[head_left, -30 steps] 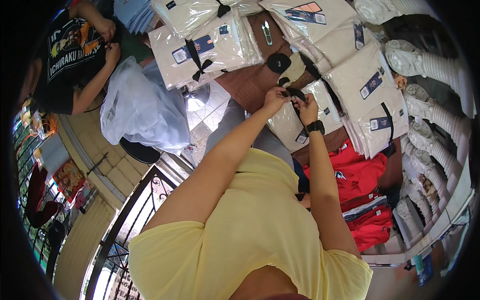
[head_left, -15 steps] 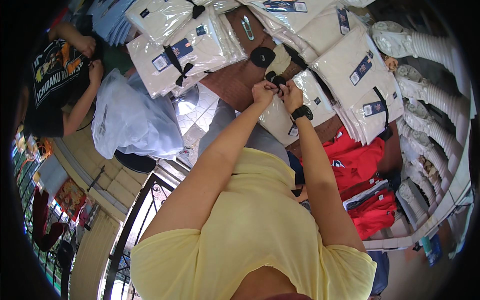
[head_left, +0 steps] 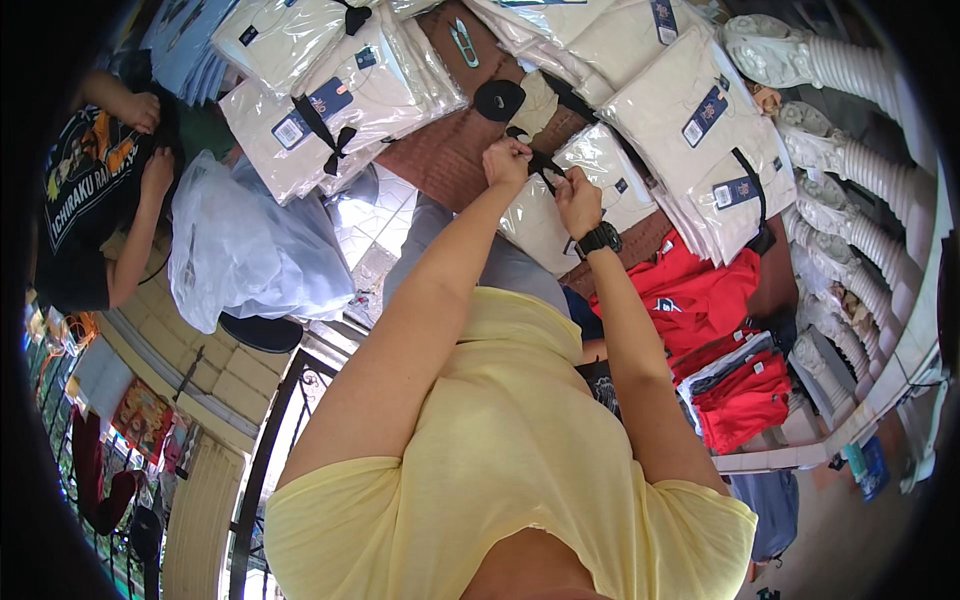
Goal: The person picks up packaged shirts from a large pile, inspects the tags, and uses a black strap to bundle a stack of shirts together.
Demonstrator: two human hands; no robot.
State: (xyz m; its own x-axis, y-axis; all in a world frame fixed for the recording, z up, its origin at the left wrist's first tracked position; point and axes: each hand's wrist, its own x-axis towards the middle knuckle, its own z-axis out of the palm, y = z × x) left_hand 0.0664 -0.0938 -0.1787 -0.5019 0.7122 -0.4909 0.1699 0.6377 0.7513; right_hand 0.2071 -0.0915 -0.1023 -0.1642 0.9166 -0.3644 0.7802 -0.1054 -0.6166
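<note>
A black ribbon [head_left: 543, 162] is stretched between my two hands, above a folded cream garment in a clear plastic bag [head_left: 530, 228]. My left hand [head_left: 508, 162] pinches the ribbon on the left side. On the right, my right hand [head_left: 578, 203], with a black watch at the wrist, has its fingers closed on the ribbon too. Just beyond them lies a roll of black ribbon [head_left: 499, 100] beside a small cream piece [head_left: 537, 103]. Thread snips [head_left: 464, 43] rest farther back on the brown tabletop [head_left: 428, 160].
Bagged cream garments [head_left: 390, 95], some tied with black bows, are stacked at left; another stack [head_left: 690, 140] stands right. Red garments [head_left: 700, 290] lie near right, beside white balusters [head_left: 850, 140]. At left are a translucent plastic bag [head_left: 250, 250] and another person [head_left: 100, 180] in black.
My hands have moved apart, drawing the black ribbon out between them, where before they were close together at a dark knot or loop. The whole view has shifted slightly.
</note>
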